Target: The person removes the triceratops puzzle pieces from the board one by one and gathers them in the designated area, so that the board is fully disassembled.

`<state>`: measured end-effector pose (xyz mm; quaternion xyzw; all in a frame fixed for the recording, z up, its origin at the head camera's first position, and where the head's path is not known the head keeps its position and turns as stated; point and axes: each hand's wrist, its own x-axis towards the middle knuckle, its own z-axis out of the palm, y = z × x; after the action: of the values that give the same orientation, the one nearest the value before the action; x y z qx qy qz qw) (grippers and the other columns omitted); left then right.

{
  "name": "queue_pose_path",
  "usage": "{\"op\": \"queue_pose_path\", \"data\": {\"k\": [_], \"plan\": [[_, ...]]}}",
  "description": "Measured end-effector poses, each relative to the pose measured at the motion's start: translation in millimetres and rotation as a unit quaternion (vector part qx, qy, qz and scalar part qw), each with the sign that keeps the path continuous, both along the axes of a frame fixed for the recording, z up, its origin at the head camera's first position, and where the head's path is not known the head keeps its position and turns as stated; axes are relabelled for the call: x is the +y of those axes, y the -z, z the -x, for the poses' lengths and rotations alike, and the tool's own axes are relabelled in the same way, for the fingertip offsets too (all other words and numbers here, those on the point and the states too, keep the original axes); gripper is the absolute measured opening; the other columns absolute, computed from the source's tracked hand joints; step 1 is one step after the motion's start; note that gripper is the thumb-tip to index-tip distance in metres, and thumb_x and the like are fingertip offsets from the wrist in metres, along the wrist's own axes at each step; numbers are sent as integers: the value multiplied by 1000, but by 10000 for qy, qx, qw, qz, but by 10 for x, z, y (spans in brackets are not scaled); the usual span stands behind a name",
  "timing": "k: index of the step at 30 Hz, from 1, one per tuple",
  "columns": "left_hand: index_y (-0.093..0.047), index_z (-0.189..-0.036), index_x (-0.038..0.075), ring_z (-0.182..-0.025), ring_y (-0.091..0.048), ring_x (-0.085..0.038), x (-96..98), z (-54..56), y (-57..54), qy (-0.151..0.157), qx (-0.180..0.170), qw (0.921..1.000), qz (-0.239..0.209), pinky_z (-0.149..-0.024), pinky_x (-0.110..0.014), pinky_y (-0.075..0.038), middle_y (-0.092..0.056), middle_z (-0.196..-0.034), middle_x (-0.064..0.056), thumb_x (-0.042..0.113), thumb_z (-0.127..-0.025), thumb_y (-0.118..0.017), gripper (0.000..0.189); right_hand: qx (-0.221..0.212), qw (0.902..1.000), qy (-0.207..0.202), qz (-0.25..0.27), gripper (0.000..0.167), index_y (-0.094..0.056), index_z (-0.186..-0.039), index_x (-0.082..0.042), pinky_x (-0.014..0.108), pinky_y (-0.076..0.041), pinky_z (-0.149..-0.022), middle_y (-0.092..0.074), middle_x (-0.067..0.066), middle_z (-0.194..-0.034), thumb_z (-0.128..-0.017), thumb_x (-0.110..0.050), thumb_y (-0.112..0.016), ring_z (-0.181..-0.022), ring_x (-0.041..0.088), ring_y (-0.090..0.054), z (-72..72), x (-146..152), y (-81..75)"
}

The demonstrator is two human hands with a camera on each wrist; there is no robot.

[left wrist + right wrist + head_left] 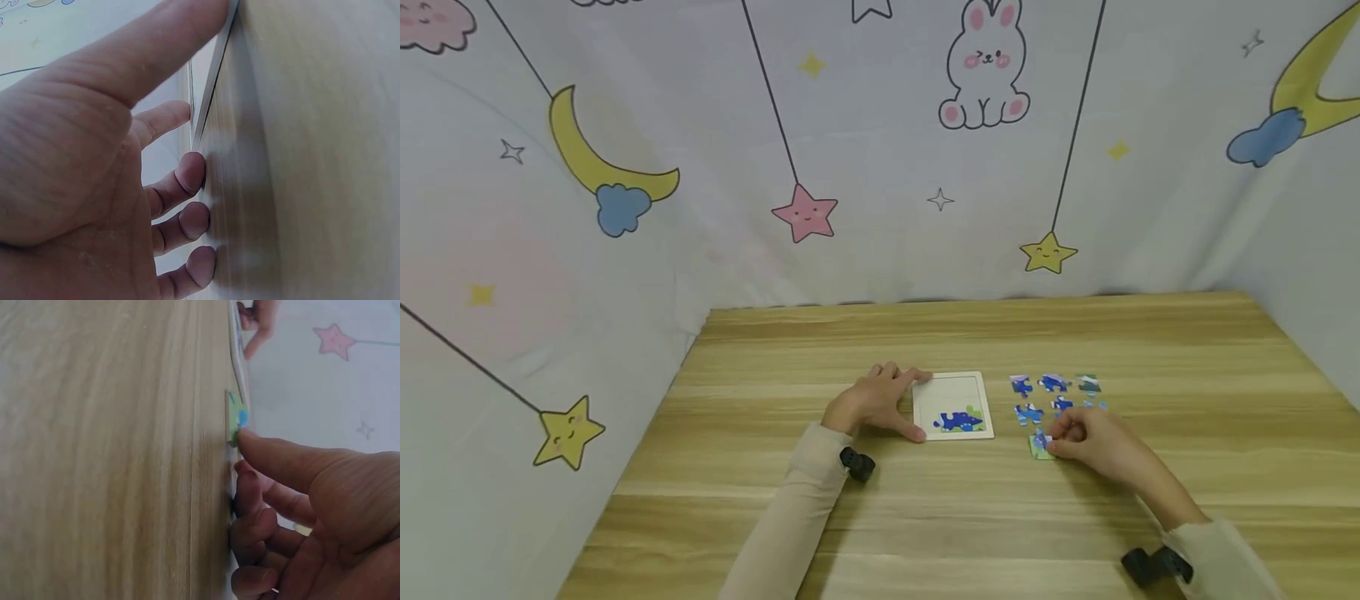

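Note:
My left hand [878, 403] spans the left side of a square white puzzle tray [947, 396], thumb at its near corner and index finger at its far edge. Its fingers are fairly straight in the left wrist view, where the tray's edge [215, 69] runs past the thumb. Joined blue and green pieces [960, 420] lie along the tray's near right part. To the right, my right hand [1093, 437] pinches a green and blue puzzle piece [1038, 447] at its right edge, close over the table. The piece [235, 419] is tilted at the thumb tip in the right wrist view.
Several loose puzzle pieces [1028, 413] lie in rows right of the tray, some partly behind my right hand. The wood-grain table [925, 517] reaches back to a cartoon-printed cloth [880, 250], which also hangs at both sides.

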<state>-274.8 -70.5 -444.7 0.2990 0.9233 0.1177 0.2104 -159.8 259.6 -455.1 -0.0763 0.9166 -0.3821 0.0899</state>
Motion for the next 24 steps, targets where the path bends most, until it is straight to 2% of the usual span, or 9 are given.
{"op": "queue_pose_path", "data": {"k": [5, 9, 13, 24], "plan": [[-31, -156, 32, -107, -37, -21, 14, 1, -9, 39, 42, 10000, 68, -87, -36, -40, -44, -122, -5, 58, -77, -81, 97, -18, 9999, -33, 130, 16, -67, -93, -5, 26, -43, -60, -59, -2, -74, -87, -15, -78, -68, 12, -53, -1, -32, -5], [-31, -156, 32, -109, -38, -22, 12, -11, -33, 56, 74, 9999, 124, -90, -38, -41, -44, -127, -7, 58, -77, -81, 97, 235, 9995, -183, 121, 18, -66, -96, -6, 26, -40, -58, -56, -3, -71, -87, -16, -78, -63, 10, -48, 35, -132, -38], [-32, -156, 33, -110, -38, -22, -4, -17, -27, 20, 78, 9999, 102, -91, -39, -41, -44, -128, -8, 58, -76, -81, 97, 472, 9981, -394, 85, 20, -65, -101, -6, 26, -39, -55, -54, -2, -73, -86, -13, -79, -63, 11, -47, 137, -334, -79], [-33, -155, 34, -112, -40, -22, -9, -26, -4, -51, 144, 9998, 126, -93, -41, -42, -45, -129, -7, 61, -76, -80, 96, 292, 9946, -995, 34, 30, -68, -117, -4, 26, -39, -56, -56, -2, -74, -89, -10, -75, -63, 12, -48, 433, -940, -85]]}}
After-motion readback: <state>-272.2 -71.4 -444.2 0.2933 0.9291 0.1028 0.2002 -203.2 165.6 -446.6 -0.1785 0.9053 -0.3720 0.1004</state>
